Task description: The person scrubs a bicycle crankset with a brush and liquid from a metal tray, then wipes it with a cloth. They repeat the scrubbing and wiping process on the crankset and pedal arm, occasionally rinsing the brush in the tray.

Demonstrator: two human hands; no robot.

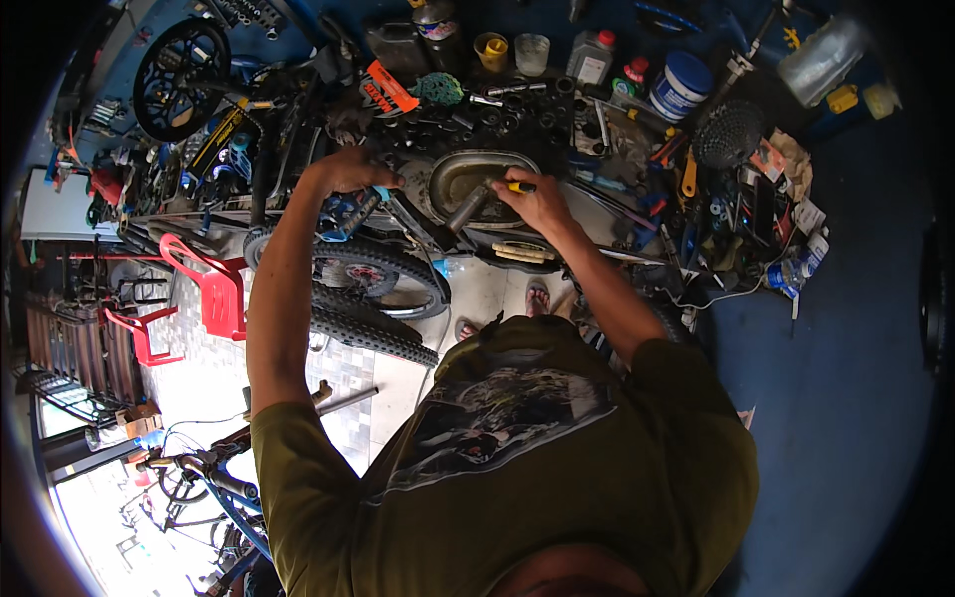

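Observation:
My left hand (350, 171) is closed at the upper end of a dark bicycle crank arm (420, 221), beside a blue pedal (346, 217). A silver cylindrical spindle (468, 211) sticks out from the crank arm's lower end toward my right hand. My right hand (540, 202) grips a small tool with a yellow and black handle (520, 187); its working tip cannot be made out. Both hands are over the near side of the bench, around an oval metal pan (435, 179) that holds murky brownish liquid.
Sockets and hand tools (487, 124) crowd the bench behind the pan. Bottles (591, 60), a white-and-blue tub (682, 85) and cups (531, 55) line the back. A cassette (729, 133) lies right. Bicycle wheels (383, 279) stand below left, near red chairs (211, 284).

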